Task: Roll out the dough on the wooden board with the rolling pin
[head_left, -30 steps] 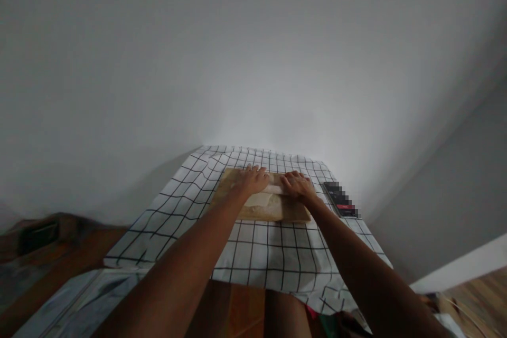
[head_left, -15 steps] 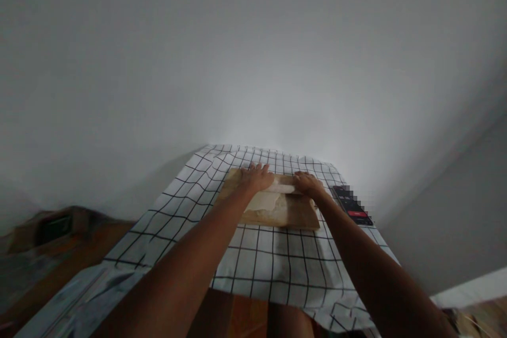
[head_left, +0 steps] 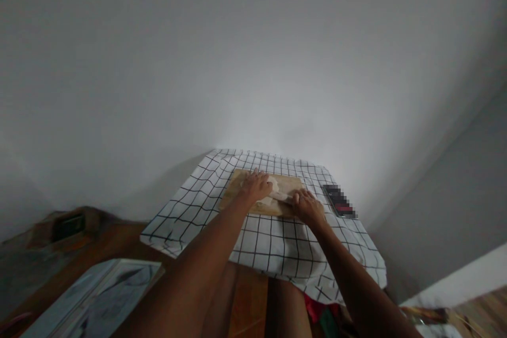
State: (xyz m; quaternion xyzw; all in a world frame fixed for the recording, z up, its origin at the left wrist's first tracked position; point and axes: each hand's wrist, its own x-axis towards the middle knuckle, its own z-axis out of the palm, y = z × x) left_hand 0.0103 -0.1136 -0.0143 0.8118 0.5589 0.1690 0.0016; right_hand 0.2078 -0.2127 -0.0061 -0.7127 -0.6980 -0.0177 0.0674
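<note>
A pale rolling pin (head_left: pixel 282 197) lies slantwise over a wooden board (head_left: pixel 293 182), its right end nearer to me. My left hand (head_left: pixel 256 186) presses on its left end, fingers reaching forward over it. Around the right end, by the board's near right corner, the fingers of my right hand (head_left: pixel 309 206) are curled. Thin, pale flattened dough (head_left: pixel 273 184) shows beyond the pin, and some also shows on the near side. The hands cover both ends of the pin and part of the dough.
Under the board is a white cloth (head_left: pixel 269 243) with black grid lines, covering a table against the wall. A dark phone (head_left: pixel 339 202), partly pixelated, lies to the right. At the lower left are a box (head_left: pixel 65 228) and a pale flat printed thing (head_left: pixel 114 296).
Both hands have drawn the rolling pin toward me, the right hand more, so the pin is now slanted. More dough shows beyond it. The camera view has shifted a little.
</note>
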